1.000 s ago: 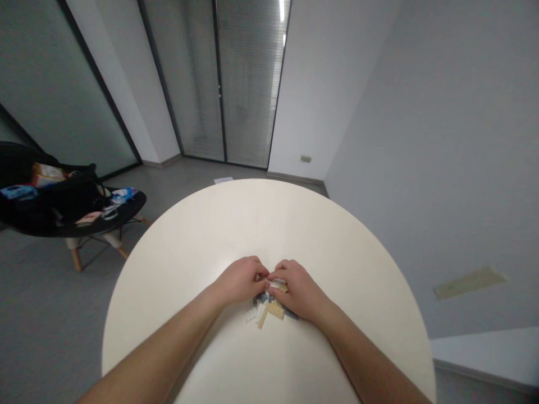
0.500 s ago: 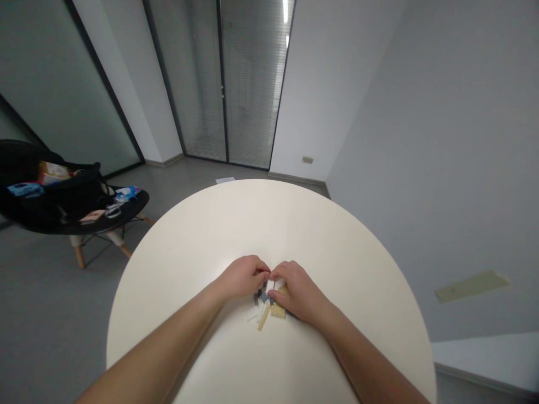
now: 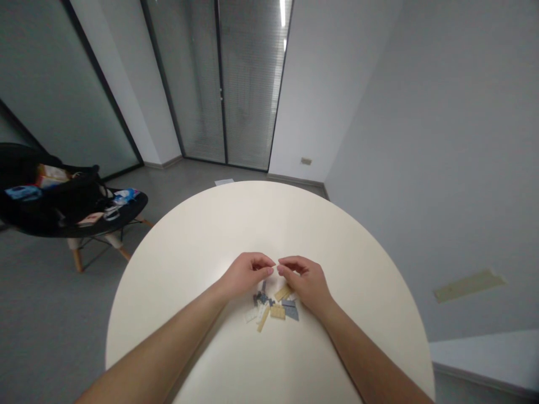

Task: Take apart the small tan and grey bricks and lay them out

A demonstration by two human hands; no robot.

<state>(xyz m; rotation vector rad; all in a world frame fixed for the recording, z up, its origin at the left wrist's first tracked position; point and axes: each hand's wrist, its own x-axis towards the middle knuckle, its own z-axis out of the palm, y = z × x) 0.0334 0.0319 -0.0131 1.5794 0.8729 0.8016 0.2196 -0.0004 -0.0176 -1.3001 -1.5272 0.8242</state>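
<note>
My left hand (image 3: 248, 274) and my right hand (image 3: 306, 280) are raised close together over the white round table (image 3: 261, 219). The fingertips of each hand are pinched, and something small and pale shows between them, too small to make out. Below lie several small building pieces: tan plates (image 3: 278, 311), a long narrow tan piece (image 3: 263, 318), grey wedge-shaped pieces (image 3: 290, 310), white pieces (image 3: 251, 315) and dark pieces (image 3: 261, 297). Another tan piece (image 3: 283, 292) lies beside my right hand.
A black chair (image 3: 46, 224) at the left bears a dark bag (image 3: 76, 188), a blue-and-white packet (image 3: 125, 196) and other small items. Glass doors (image 3: 248, 84) and grey walls (image 3: 442, 140) stand beyond the table.
Both hands have lifted away from the pieces, my right hand shifting slightly right. The grey wedge-shaped pieces and a tan piece are now uncovered. The white piece between my hands is no longer visible there.
</note>
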